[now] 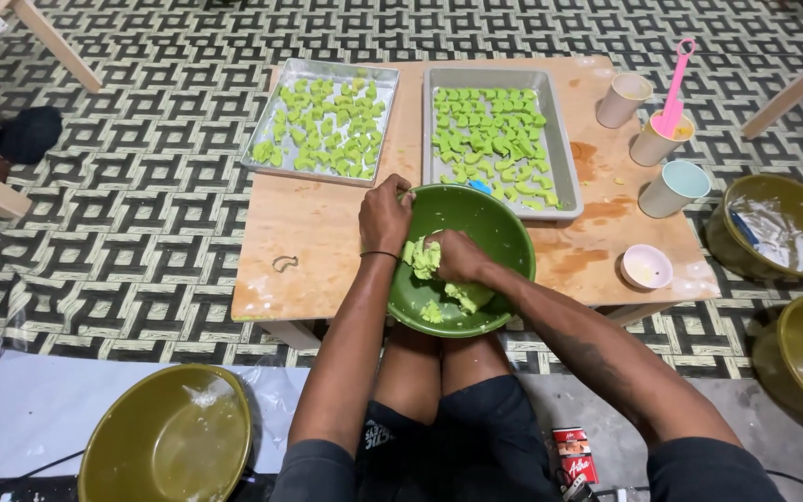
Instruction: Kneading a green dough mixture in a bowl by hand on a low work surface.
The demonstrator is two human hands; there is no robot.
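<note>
A green bowl (499, 232) sits at the near edge of a low wooden table (318, 232), over my knees. My left hand (384, 216) grips the bowl's left rim. Inside the bowl, my right hand (454, 256) is closed on a lump of green dough (420, 256). More green dough (467, 297) lies at the bottom of the bowl. Two metal trays, the left tray (322, 72) and the right tray (559, 158), hold several small green dough pieces.
A metal cutter (284, 263) lies on the table's left part. Three cups (672, 188) stand at the right, one holding a pink utensil (675, 88), beside a small pink bowl (646, 267). Olive bowls (167, 437) rest on the floor around me.
</note>
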